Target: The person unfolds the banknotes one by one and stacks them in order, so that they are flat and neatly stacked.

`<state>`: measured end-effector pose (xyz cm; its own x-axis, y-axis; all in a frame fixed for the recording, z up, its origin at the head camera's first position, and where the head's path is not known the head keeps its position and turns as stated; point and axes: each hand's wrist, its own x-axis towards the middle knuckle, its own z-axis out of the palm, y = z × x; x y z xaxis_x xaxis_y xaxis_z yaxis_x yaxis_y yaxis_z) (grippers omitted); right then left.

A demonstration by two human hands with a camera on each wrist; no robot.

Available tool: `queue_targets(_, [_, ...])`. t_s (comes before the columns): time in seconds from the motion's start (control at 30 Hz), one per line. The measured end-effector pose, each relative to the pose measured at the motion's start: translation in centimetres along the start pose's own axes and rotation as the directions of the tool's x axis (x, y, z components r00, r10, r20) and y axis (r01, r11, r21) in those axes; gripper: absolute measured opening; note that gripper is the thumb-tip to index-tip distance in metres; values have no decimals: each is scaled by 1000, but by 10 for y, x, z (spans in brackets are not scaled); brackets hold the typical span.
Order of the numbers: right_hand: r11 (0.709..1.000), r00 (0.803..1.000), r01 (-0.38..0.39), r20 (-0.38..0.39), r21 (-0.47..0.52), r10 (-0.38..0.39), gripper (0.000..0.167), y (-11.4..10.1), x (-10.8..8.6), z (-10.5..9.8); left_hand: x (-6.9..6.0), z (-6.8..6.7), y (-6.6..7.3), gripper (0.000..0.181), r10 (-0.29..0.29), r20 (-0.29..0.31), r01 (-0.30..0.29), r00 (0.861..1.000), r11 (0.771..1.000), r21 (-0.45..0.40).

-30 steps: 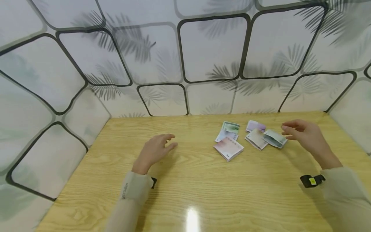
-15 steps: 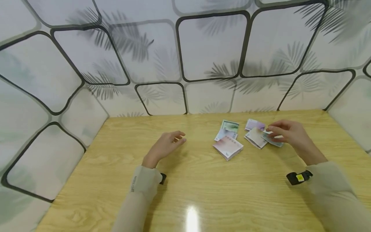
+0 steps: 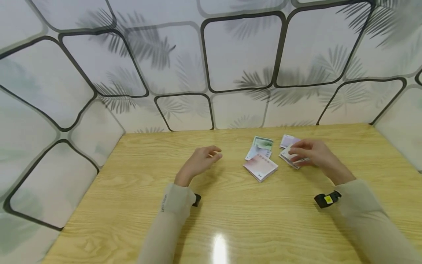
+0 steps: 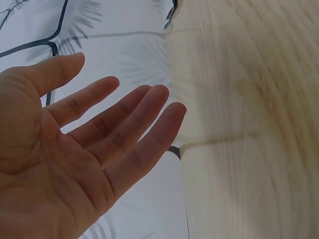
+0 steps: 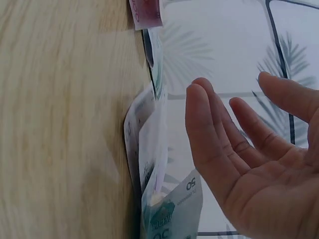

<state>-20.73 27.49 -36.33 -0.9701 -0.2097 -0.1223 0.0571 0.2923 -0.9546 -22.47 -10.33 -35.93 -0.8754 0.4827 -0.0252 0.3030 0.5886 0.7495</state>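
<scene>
My right hand (image 3: pixel 314 156) hovers over the right group of folded banknotes, its fingers loosely bent and holding nothing. A purple banknote (image 3: pixel 289 140) and a pale brownish one (image 3: pixel 285 154) show beside its fingertips. The green-grey banknote marked 50 (image 5: pixel 179 211) stands half unfolded below that hand in the right wrist view; in the head view the hand hides it. Left of these lie a folded pink banknote (image 3: pixel 260 168), a bluish one (image 3: pixel 254 151) and a green one (image 3: pixel 263 142), overlapping. My left hand (image 3: pixel 199 161) floats over the table, fingers relaxed, touching nothing.
The light wooden table (image 3: pixel 132 220) runs back to a patterned wall covering (image 3: pixel 242 55), which also closes in the left and right sides. Dark straps sit on both wrists, the right strap (image 3: pixel 328 199) carrying a yellow mark.
Both hands have moved: the right one leftward, from beside the green-grey banknote to over the right group, the left one rightward toward the banknotes. The banknotes lie as before.
</scene>
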Motion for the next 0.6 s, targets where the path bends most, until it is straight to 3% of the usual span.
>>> queue_targets(0.27, [998,995,-65,69,-21,66,41,-1,5,10,12,11,5,39,-18,0,18,1000,997,-70])
queue_targets(0.47, [997,991,-73,113,-27,76,42,-1,7,18,19,21,7,40,-63,33,68,997,983,-169])
queue_targets(0.6, [996,989,-81,125,-26,84,44,-1,5,21,24,27,10,38,-98,40,104,994,978,-183])
